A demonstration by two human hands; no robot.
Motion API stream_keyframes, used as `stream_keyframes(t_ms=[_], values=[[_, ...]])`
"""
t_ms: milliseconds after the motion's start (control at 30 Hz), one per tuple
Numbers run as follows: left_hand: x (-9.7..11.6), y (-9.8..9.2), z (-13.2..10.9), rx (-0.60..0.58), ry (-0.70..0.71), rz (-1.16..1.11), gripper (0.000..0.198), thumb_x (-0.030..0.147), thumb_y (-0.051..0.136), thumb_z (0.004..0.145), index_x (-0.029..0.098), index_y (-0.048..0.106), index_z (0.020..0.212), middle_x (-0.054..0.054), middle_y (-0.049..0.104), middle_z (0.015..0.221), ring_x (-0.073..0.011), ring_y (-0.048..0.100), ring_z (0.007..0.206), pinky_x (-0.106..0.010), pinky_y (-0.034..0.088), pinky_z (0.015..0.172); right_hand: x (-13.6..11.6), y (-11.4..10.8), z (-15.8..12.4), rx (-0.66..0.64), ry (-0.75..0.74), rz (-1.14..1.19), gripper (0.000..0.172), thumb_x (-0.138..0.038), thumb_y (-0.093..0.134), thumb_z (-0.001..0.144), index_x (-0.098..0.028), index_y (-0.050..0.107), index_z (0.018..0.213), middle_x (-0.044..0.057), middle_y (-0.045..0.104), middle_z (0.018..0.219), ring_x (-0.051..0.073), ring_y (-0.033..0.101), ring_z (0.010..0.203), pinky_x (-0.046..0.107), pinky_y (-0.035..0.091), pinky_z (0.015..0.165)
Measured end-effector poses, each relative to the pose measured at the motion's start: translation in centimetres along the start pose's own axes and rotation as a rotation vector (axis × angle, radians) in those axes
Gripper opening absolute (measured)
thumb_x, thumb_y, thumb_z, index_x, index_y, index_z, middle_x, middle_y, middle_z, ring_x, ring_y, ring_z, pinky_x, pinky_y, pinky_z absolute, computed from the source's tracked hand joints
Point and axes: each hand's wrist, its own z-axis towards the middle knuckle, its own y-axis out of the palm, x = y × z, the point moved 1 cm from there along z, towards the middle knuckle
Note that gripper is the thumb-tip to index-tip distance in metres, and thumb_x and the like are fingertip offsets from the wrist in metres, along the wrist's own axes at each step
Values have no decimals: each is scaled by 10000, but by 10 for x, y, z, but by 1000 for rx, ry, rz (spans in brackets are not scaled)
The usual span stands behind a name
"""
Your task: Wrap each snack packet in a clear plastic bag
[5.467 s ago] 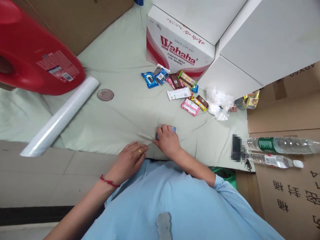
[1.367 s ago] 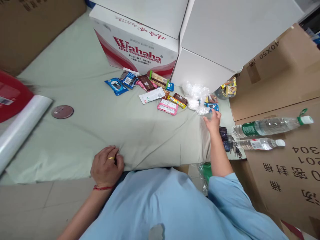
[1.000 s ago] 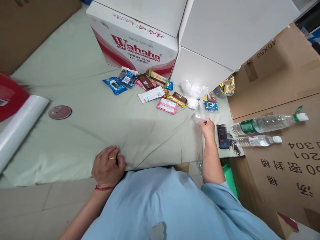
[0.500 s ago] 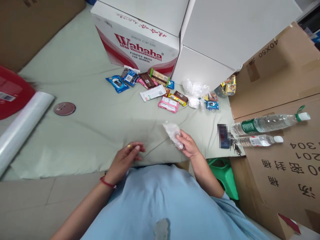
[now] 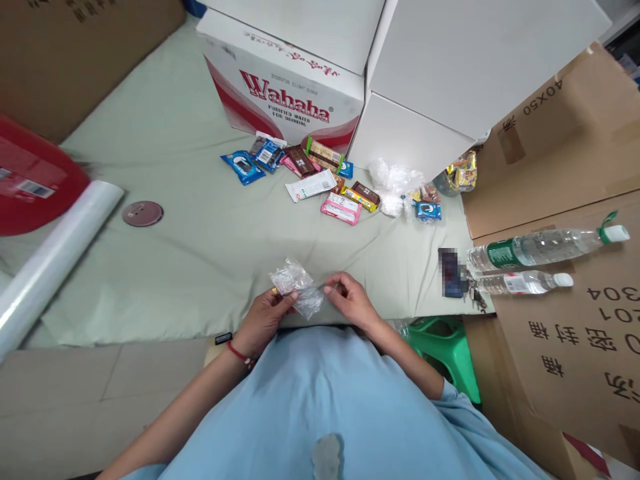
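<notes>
A crumpled clear plastic bag is held over the front of the cloth-covered table. My left hand pinches its left side between thumb and fingers; a ring and a red bracelet show on this hand and wrist. At the bag's right edge, the thumb and fingers of my right hand are pinched together on the thin film. Farther back lie several wrapped snacks, among them a white packet, a pink packet and a blue packet. A bunch of clear plastic bags lies beside them.
A Wahaha carton and white boxes stand at the back. On the left are a plastic film roll, a red container and a round disc. Two bottles and a phone lie right.
My left hand has moved right and taken hold of the plastic bag. The bag has shifted left with my right hand, which now pinches its right edge. The view has turned slightly.
</notes>
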Motion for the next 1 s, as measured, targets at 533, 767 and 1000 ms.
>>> stream_keyframes(t_ms=[533, 767, 1000], values=[[8, 1, -3, -25, 27, -289, 358, 343, 910, 653, 199, 694, 899, -31, 707, 998, -190, 674, 943, -386, 608, 904, -7, 16, 9, -140, 31, 258, 363, -541, 822, 788, -234, 639, 851, -24, 620, 787, 140, 531, 711, 279, 445, 679], [16, -2, 1, -35, 5, -134, 493, 376, 919, 634, 204, 759, 1068, -57, 730, 1044, -163, 650, 875, -283, 526, 743, -2, 10, 4, -12, 170, 517, 419, -530, 891, 700, -242, 622, 841, -46, 542, 722, 130, 461, 648, 260, 403, 618], [12, 1, 7, -20, -11, 5, 462, 509, 943, 569, 174, 720, 794, 32, 589, 687, -94, 437, 600, -239, 334, 550, 1, -1, 2, -47, 204, 567, 423, -503, 924, 678, -236, 636, 836, -42, 569, 733, 124, 472, 632, 255, 388, 605]])
